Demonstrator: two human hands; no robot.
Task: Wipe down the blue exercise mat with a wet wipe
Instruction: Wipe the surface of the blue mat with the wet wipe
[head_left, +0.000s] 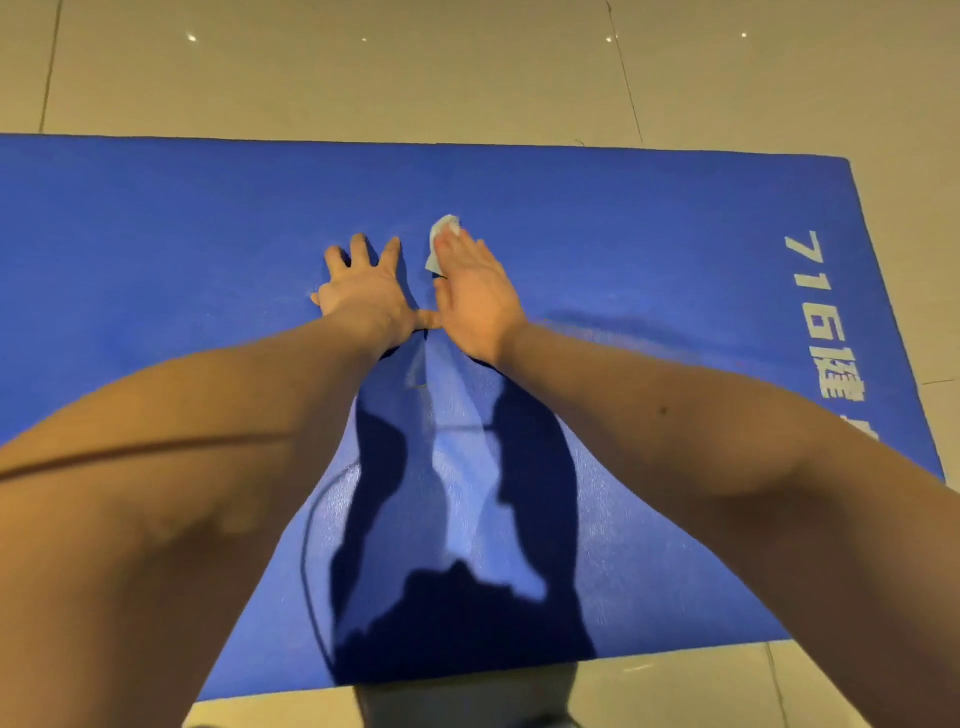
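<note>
Nearest to me, left forearm (208, 441) and right forearm (701, 415) stretch forward over the blue mat (156, 218), which lies flat on the pale tiled floor (363, 78) and runs across the whole view. Their dark shadow (452, 597) falls on the mat between them, down to its near edge.

My left hand (363, 296) lies palm down on the mat near its middle, fingers (359, 249) spread wide, the thumb stretched sideways until it touches the edge of my right hand (475, 296). My right hand sits just beside it, also palm down, its fingers (462, 244) straight and held close together, pressing the white wipe (444, 228) flat against the mat. Crumpled bits of the wipe show past my fingertips and along the left side of the hand; the rest is hidden under it. I cannot see my right thumb.

White lettering (826, 322) is printed near the mat's right end, well apart from both hands.
</note>
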